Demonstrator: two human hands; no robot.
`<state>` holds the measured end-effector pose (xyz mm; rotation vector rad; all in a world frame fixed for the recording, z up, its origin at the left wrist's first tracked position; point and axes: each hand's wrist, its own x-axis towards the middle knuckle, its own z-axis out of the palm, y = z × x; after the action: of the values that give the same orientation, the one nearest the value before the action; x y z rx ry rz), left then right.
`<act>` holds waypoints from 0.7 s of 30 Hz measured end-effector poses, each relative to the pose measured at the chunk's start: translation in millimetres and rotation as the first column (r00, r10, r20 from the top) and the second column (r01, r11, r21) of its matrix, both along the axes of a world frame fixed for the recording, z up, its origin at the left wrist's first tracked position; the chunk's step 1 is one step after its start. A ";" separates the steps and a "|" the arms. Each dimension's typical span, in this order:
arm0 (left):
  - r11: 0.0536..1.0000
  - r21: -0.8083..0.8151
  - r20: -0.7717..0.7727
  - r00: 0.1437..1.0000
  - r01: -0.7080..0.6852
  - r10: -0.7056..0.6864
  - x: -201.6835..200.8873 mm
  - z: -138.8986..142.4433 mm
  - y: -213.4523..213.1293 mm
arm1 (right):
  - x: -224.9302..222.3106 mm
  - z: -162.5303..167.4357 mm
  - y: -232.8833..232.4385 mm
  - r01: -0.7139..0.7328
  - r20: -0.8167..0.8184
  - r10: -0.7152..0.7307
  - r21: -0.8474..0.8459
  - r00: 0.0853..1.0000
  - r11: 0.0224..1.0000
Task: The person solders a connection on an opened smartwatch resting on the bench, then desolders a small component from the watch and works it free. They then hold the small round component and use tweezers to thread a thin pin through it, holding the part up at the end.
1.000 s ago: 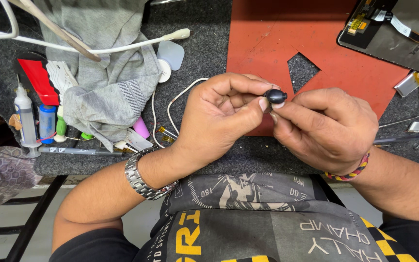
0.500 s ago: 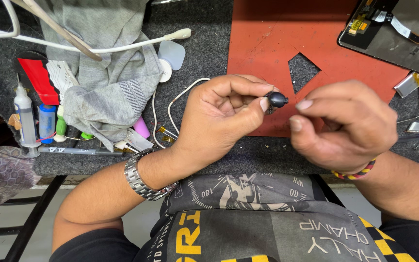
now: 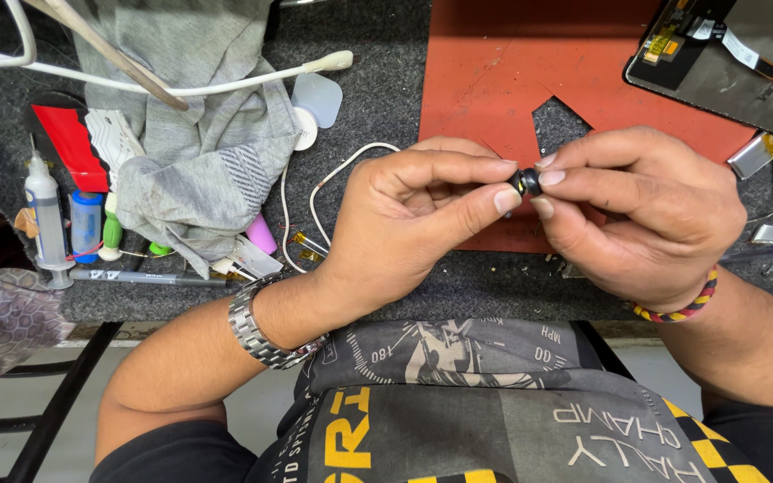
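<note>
Pinching a small black round part (image 3: 526, 182) from both sides, your left hand (image 3: 404, 215) and right hand (image 3: 646, 210) are each closing a fingertip grip on it, holding it just above the red mat's (image 3: 494, 72) near edge.

We pinch a small black round part (image 3: 526, 182) between both hands: our left hand (image 3: 413, 224) and our right hand (image 3: 646, 215) each close a fingertip grip on it, above the red mat (image 3: 494, 80) on the dark tabletop (image 3: 386, 80). A grey cloth (image 3: 190, 152) lies left.
</note>
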<state>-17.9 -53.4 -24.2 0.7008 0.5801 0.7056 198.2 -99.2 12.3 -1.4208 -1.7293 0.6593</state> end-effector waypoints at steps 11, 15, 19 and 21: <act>0.976 0.214 -0.123 0.992 0.047 -0.021 -4.0 9.3 -0.1 | 0.0 3.1 3.0 -0.074 -0.059 0.077 0.047 0.995 0.996; 0.918 0.391 -0.227 0.974 0.074 0.018 -4.9 13.7 2.3 | 2.2 3.1 4.3 -0.101 -0.044 0.105 0.071 0.994 0.992; 0.917 0.388 -0.227 0.974 0.092 -0.001 -5.2 17.3 3.3 | 4.9 2.7 3.7 -0.108 0.032 0.105 0.101 0.994 0.989; 0.915 0.389 -0.240 0.971 0.109 -0.014 -5.7 18.3 3.9 | 6.3 2.2 3.0 -0.106 0.047 0.101 0.122 0.994 0.987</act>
<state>-23.6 -49.5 -5.9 1.1923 0.6302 0.6940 204.5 -96.2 14.5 -1.2738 -1.8532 0.5708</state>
